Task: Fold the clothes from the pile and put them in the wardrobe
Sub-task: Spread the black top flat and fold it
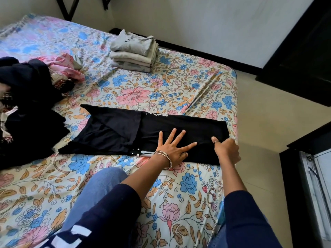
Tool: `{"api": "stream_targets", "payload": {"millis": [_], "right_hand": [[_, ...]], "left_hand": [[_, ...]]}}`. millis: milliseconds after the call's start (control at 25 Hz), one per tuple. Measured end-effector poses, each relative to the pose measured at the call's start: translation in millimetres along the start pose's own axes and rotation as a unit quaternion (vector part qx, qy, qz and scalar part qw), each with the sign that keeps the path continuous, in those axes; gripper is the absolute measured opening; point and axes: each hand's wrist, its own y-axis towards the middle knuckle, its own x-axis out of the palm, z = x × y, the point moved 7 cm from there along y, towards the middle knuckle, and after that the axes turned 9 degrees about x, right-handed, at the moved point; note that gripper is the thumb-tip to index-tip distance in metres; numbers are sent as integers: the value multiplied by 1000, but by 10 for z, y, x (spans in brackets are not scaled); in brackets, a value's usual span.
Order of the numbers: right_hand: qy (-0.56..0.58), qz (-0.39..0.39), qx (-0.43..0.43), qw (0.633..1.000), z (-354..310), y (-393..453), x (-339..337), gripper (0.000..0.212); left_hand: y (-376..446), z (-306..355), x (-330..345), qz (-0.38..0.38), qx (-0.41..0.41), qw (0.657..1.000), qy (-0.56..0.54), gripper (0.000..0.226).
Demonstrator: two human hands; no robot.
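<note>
Grey folded stack (134,52) waits done on the bed (161,90), while the left hand (172,149) presses flat and the right hand (226,149) pinches the half-folded black shirt (125,133), the unfolded pile (26,97) untouched.

A bed (179,83) fills most of the frame, spread with a cream sheet (89,176) printed with pink and blue flowers and tan leaves. Behind it, across the top, runs a plain pale wall (197,18) with a dark skirting band (197,49) along its foot. At the upper left, black metal bars (71,8) stand against the wall. The floor (259,131) on the right is pale beige and smooth. Dark furniture (304,56) takes up the upper right corner, and a second dark unit with a shiny metal edge (311,185) sits at the lower right. Soft, even light falls across the room.
</note>
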Motion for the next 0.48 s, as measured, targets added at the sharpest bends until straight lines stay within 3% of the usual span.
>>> {"api": "stream_targets", "payload": {"millis": [120, 200, 320, 400, 480], "right_hand": [[95, -67, -12, 993, -104, 8, -71, 49], [93, -87, -59, 990, -217, -47, -124, 51], [72, -109, -112, 985, -457, -224, -258, 53], [41, -90, -150, 984, -698, -463, -391, 49], [-5, -61, -214, 975, -1019, -910, -419, 45]], "left_hand": [[37, 54, -14, -38, -21, 999, 6, 51], [49, 76, -77, -36, -11, 999, -32, 55], [-113, -43, -376, 72, 11, 970, -231, 48], [-344, -347, -624, 201, -54, 880, -427, 30], [-580, -682, -699, 250, -157, 743, -601, 29]]}}
